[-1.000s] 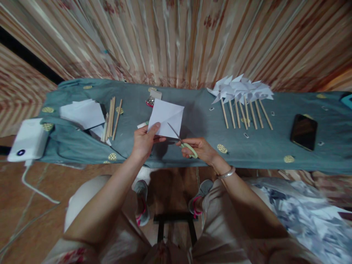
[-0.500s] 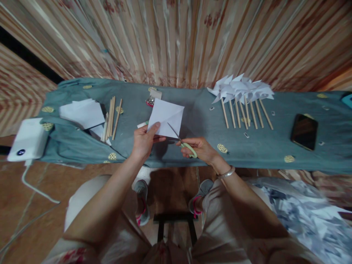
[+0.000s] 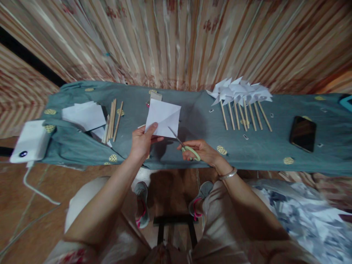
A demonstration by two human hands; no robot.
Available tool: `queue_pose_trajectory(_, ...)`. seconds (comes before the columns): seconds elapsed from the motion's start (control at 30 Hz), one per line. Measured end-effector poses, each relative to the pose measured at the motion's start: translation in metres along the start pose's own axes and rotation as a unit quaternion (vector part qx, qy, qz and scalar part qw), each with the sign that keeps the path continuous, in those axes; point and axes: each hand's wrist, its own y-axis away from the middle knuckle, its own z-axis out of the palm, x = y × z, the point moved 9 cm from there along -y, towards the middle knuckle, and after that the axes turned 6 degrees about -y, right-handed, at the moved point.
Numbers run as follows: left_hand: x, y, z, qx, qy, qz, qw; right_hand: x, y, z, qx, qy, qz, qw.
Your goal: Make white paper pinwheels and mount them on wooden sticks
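My left hand (image 3: 143, 141) pinches the lower left corner of a square white sheet of paper (image 3: 165, 113), thumb on top and fingers beneath. A faint diagonal crease runs across the sheet. In my right hand (image 3: 200, 150) is a pair of scissors (image 3: 192, 152) with light green handles. Its blade lies at the lower right corner of the paper, pointing towards the middle. Behind the sheet, a small light box (image 3: 156, 96) is partly covered. Wooden sticks (image 3: 111, 119) and a stack of white paper (image 3: 85, 115) lie to the left.
Several white paper pinwheels (image 3: 239, 91) on wooden sticks lie at the back right. A black phone (image 3: 303, 134) rests further right. A white power bank (image 3: 27, 141) with a cable sits at the left end. Paper scraps (image 3: 310, 220) fill a bag at lower right.
The paper and my left hand have shifted slightly left. The scissors have drawn back a little from the sheet's middle, and my right hand has moved slightly right.
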Motion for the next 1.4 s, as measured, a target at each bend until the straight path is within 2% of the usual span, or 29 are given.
queue_pose_trajectory(0.13, 0.002, -0.002, -0.006, 0.014, 0.008, -0.003, 1.000, -0.006, 0.010, -0.012, -0.006, 0.028, 0.018, 0.999)
queue_pose_trajectory(0.27, 0.002, -0.002, -0.008, 0.014, -0.008, -0.006, 1.000, -0.017, 0.019, -0.032, 0.002, 0.047, -0.014, 0.999)
queue_pose_trajectory(0.43, -0.006, 0.003, 0.004, -0.041, -0.021, -0.034, 0.998, -0.035, 0.021, -0.066, 0.127, 0.019, -0.104, 0.986)
queue_pose_trajectory(0.53, -0.016, 0.006, 0.012, -0.076, -0.047, -0.060, 0.994, -0.040, 0.019, -0.075, 0.179, -0.003, -0.136, 0.974)
queue_pose_trajectory(0.67, -0.027, 0.011, 0.022, -0.128, -0.095, -0.082, 0.984, -0.041, 0.015, -0.075, 0.196, -0.021, -0.142, 0.970)
queue_pose_trajectory(0.83, -0.033, 0.015, 0.030, -0.178, -0.131, -0.088, 0.971, -0.040, 0.011, -0.066, 0.174, 0.003, -0.132, 0.976)
queue_pose_trajectory(1.13, -0.031, 0.016, 0.030, -0.155, -0.096, -0.097, 0.978, -0.036, 0.009, -0.054, 0.139, 0.011, -0.107, 0.985)
queue_pose_trajectory(1.27, -0.030, 0.018, 0.036, -0.165, -0.044, -0.097, 0.980, -0.035, 0.005, -0.057, 0.172, -0.004, -0.129, 0.977)
queue_pose_trajectory(1.4, -0.027, 0.024, 0.048, -0.200, 0.018, -0.083, 0.976, -0.030, -0.002, -0.064, 0.242, -0.038, -0.162, 0.956)
